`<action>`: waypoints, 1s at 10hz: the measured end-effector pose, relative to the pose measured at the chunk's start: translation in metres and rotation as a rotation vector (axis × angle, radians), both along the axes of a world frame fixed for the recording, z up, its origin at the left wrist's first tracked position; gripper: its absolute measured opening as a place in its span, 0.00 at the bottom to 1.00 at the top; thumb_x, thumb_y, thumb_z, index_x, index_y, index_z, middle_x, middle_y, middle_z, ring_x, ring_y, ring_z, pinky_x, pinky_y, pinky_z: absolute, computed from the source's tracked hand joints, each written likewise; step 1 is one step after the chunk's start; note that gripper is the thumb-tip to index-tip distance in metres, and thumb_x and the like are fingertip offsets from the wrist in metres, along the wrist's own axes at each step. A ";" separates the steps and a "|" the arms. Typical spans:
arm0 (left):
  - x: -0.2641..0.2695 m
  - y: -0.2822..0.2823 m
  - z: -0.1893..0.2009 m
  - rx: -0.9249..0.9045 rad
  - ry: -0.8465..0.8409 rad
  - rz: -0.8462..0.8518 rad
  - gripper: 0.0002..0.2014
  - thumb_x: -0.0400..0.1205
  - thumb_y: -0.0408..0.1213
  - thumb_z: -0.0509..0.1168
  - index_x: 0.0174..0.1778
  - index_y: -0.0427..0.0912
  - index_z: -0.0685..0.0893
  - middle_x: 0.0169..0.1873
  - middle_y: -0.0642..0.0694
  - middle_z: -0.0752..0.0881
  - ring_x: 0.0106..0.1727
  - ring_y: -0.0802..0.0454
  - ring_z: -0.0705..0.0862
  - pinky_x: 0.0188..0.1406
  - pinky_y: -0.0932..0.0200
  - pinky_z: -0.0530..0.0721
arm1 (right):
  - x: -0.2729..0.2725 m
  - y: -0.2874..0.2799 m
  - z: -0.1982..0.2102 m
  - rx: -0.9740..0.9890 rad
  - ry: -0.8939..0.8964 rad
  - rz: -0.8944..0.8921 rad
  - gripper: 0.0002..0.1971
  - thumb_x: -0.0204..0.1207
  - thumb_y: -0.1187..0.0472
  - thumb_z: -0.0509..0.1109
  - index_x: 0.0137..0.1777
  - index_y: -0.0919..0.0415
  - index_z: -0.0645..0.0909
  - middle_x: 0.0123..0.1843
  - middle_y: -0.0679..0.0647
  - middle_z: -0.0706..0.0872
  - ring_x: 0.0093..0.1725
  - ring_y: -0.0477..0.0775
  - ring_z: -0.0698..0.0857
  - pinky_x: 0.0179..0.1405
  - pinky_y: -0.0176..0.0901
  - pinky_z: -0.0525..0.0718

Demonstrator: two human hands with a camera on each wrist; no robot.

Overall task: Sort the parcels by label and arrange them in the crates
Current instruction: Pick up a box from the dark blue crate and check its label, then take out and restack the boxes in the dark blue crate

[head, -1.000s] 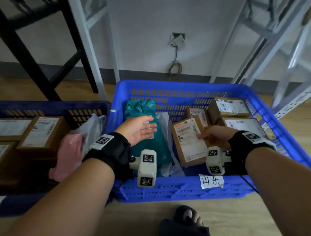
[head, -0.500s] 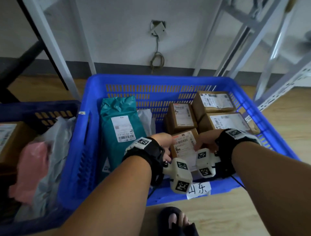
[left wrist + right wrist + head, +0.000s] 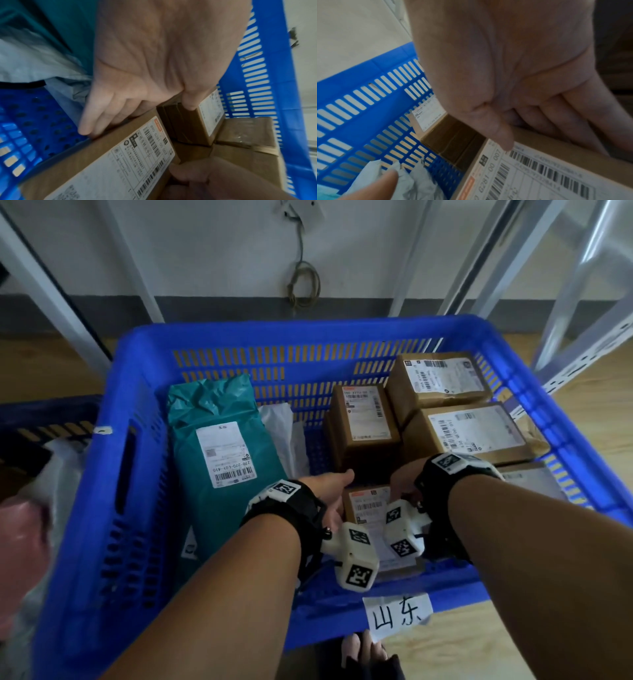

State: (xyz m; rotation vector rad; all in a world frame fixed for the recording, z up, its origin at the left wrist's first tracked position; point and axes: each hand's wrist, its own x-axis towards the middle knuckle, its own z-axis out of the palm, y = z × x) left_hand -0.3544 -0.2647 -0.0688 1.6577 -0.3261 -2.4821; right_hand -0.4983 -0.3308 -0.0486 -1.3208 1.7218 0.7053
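A blue crate [image 3: 274, 332] tagged with a handwritten paper label [image 3: 397, 614] holds the parcels. Both hands are on a labelled cardboard box [image 3: 368, 505] lying flat by the crate's near wall. My left hand [image 3: 329, 484] lays straight fingers [image 3: 85, 127] against the left side of the box [image 3: 120, 155], and its thumb touches the upright box behind. My right hand [image 3: 402, 477] holds the box [image 3: 539, 175] with its thumb [image 3: 503, 139] on the label and its fingers curled over the right edge. The wrist cameras hide much of the box in the head view.
A teal mailer [image 3: 219, 419] and a white bag [image 3: 284, 426] lie on the crate's left. An upright box [image 3: 366, 419] and two stacked boxes [image 3: 472, 429] fill the back right. A darker crate [image 3: 51, 412] with a pink bag [image 3: 20, 529] stands at the left. White shelf legs [image 3: 565, 302] rise behind.
My left hand left the teal mailer and came over to the box's left side. The box went from tilted up to lying low at the crate's front. The view shifted right.
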 end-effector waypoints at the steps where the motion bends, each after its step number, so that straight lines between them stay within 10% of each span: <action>1: -0.004 -0.004 -0.014 0.015 -0.054 -0.035 0.43 0.85 0.64 0.49 0.84 0.32 0.48 0.82 0.29 0.55 0.82 0.33 0.58 0.80 0.40 0.60 | -0.007 -0.001 -0.019 -0.019 0.016 0.154 0.09 0.79 0.63 0.66 0.37 0.60 0.77 0.38 0.56 0.78 0.41 0.55 0.80 0.45 0.42 0.82; 3: 0.005 -0.006 -0.008 0.040 -0.113 -0.014 0.42 0.86 0.61 0.46 0.84 0.31 0.43 0.83 0.29 0.51 0.83 0.33 0.54 0.79 0.41 0.58 | 0.006 0.006 -0.018 0.021 -0.030 0.120 0.15 0.82 0.70 0.62 0.33 0.59 0.71 0.14 0.43 0.78 0.29 0.41 0.74 0.18 0.25 0.75; 4: 0.026 -0.004 -0.005 0.000 -0.150 -0.012 0.44 0.84 0.65 0.45 0.83 0.28 0.51 0.80 0.26 0.60 0.81 0.32 0.61 0.79 0.44 0.61 | 0.014 0.007 -0.005 -0.034 -0.067 0.276 0.18 0.84 0.65 0.63 0.30 0.58 0.71 0.16 0.46 0.78 0.27 0.44 0.71 0.25 0.25 0.73; 5: 0.053 0.008 0.010 -0.126 -0.256 0.069 0.35 0.87 0.57 0.51 0.81 0.32 0.61 0.75 0.26 0.70 0.74 0.29 0.73 0.74 0.39 0.70 | 0.025 0.015 0.016 -0.057 -0.168 0.121 0.10 0.79 0.68 0.65 0.37 0.59 0.74 0.39 0.54 0.77 0.36 0.48 0.75 0.42 0.40 0.78; 7: 0.109 0.051 0.077 -0.400 -0.557 0.159 0.21 0.87 0.37 0.58 0.75 0.34 0.71 0.45 0.38 0.85 0.35 0.45 0.85 0.35 0.54 0.86 | 0.068 0.035 0.068 -0.184 -0.212 0.102 0.12 0.82 0.58 0.65 0.58 0.66 0.79 0.52 0.62 0.88 0.46 0.60 0.85 0.39 0.45 0.80; 9: 0.144 0.104 0.153 -0.589 -0.746 0.129 0.15 0.88 0.34 0.57 0.69 0.32 0.74 0.56 0.37 0.84 0.30 0.54 0.80 0.09 0.70 0.74 | 0.134 0.064 0.110 -0.359 -0.330 0.282 0.04 0.79 0.63 0.67 0.51 0.61 0.77 0.60 0.65 0.86 0.34 0.50 0.81 0.30 0.37 0.79; 10: 0.166 0.133 0.174 -0.600 -0.851 0.099 0.07 0.87 0.38 0.58 0.53 0.38 0.77 0.61 0.37 0.86 0.31 0.53 0.84 0.18 0.67 0.76 | 0.167 0.086 0.133 -0.414 -0.356 0.410 0.03 0.79 0.64 0.67 0.50 0.60 0.77 0.60 0.65 0.86 0.32 0.48 0.80 0.27 0.36 0.77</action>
